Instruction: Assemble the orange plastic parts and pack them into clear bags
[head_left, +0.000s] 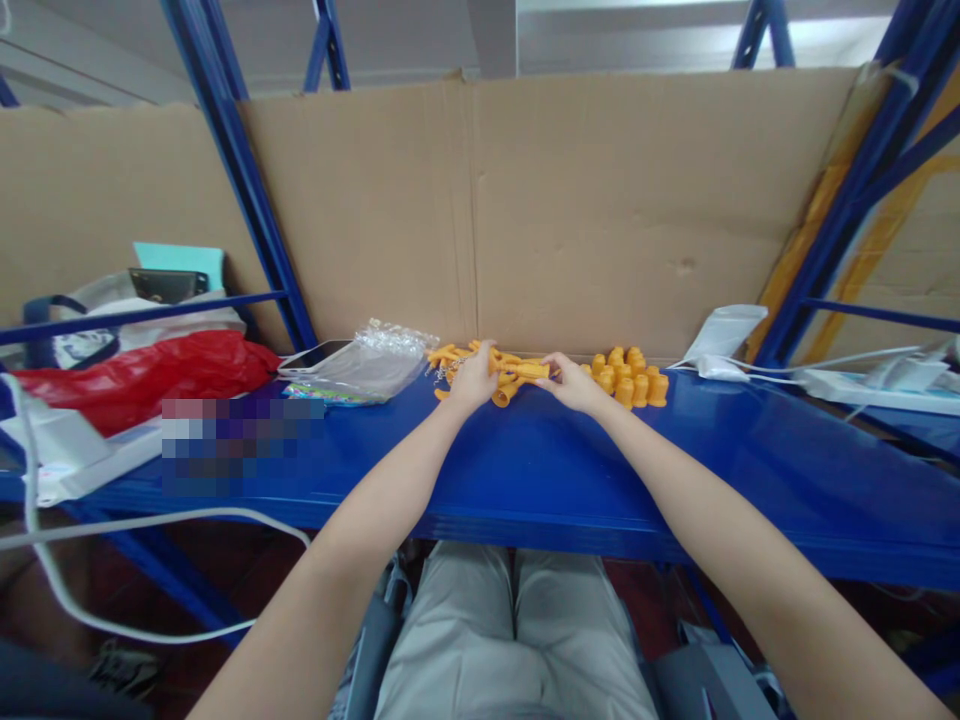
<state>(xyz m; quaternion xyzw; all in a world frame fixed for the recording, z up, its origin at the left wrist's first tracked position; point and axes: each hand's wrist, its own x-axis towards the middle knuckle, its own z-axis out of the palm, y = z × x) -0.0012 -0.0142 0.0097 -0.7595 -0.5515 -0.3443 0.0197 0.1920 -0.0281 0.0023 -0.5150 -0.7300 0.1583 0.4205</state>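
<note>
Over the blue table [540, 460], left fingers [484, 354] and right fingers [557, 361] pinch orange pieces [531, 370].

Cups [628, 380] on table [540, 460], loose pieces [447, 353] to their left, plastic bag [375, 368] farther left, cardboard [600, 220] behind

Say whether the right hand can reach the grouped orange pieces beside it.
Likely yes: nothing visible blocks the right hand from the grouped orange pieces, though it seems occupied with another orange part.

From afar, I see the blue worktop [540, 470] carrying yellow cups [626, 385] and yellow pieces [445, 354] near its back edge, a clear bag [386, 368] further left.
</note>
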